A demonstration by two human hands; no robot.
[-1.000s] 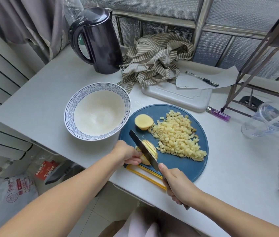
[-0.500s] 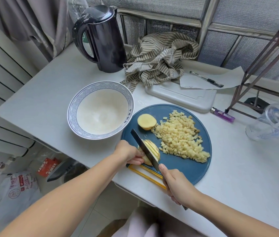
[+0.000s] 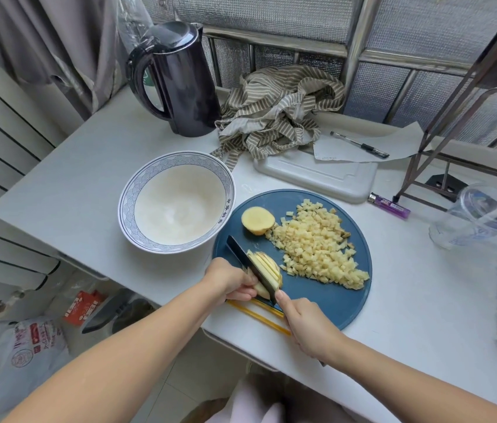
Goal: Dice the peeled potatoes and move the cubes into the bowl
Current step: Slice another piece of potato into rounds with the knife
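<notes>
A round blue cutting board [image 3: 329,297] lies near the table's front edge. On it a potato half [image 3: 267,265] is partly cut into thin slices; my left hand [image 3: 230,280] holds its near end. My right hand [image 3: 309,326] grips a black-bladed knife [image 3: 251,264], index finger along the spine, blade down in the potato. Another potato half [image 3: 257,220] lies cut face up at the board's far left. A heap of small potato cubes [image 3: 317,244] covers the board's right side. A white bowl with a blue patterned rim [image 3: 131,193] stands left of the board, with no cubes in it.
Behind the bowl stands a black kettle [image 3: 180,83]. A striped cloth [image 3: 277,111], a white tray [image 3: 317,175], paper with a pen [image 3: 360,145] and a purple lighter [image 3: 389,205] lie behind the board. Yellow chopsticks [image 3: 259,315] lie at the table's front edge. A clear plastic cup [image 3: 479,218] lies at right.
The knife has worked further through the potato half, leaving more slices fanned to its right. My left hand keeps its hold. The camera has tilted slightly.
</notes>
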